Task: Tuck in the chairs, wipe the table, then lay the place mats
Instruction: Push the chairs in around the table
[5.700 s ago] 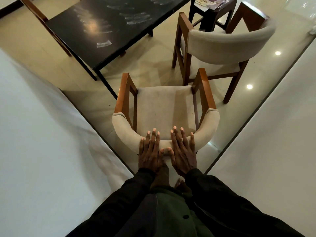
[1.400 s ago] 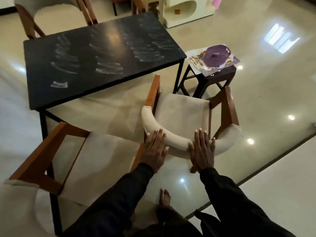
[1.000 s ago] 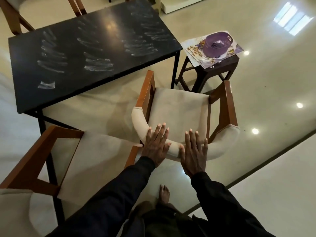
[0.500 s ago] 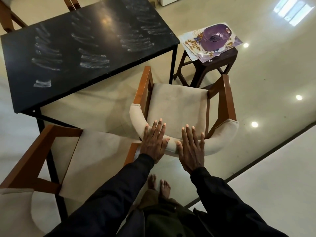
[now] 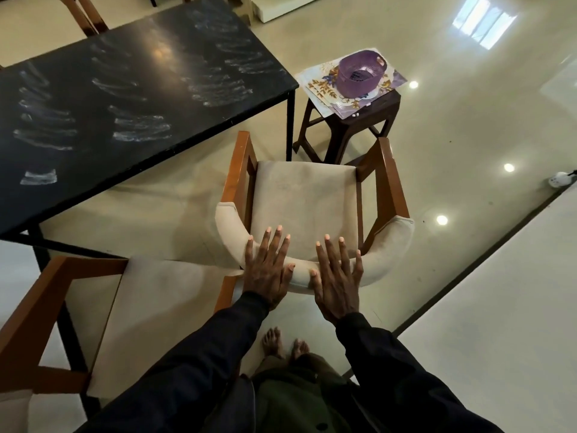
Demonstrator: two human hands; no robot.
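Note:
A beige-cushioned wooden chair stands just off the near right corner of the black table, its seat outside the table edge. My left hand and my right hand lie flat on its curved backrest, fingers spread over the top and thumbs on the outer face. White smears streak the table top. A second chair sits at the lower left, partly under the table. Floral place mats with a purple basket on them rest on a dark stool.
The stool stands right in front of the chair I touch, beside the table's corner leg. Another chair's wooden frame shows beyond the table's far edge. A pale wall runs along the right. My bare feet stand behind the chair.
Earlier my hands were on the other chair, which now sits at the table's lower left. Over the last second my hands drew closer together on this backrest and the chair shifted slightly.

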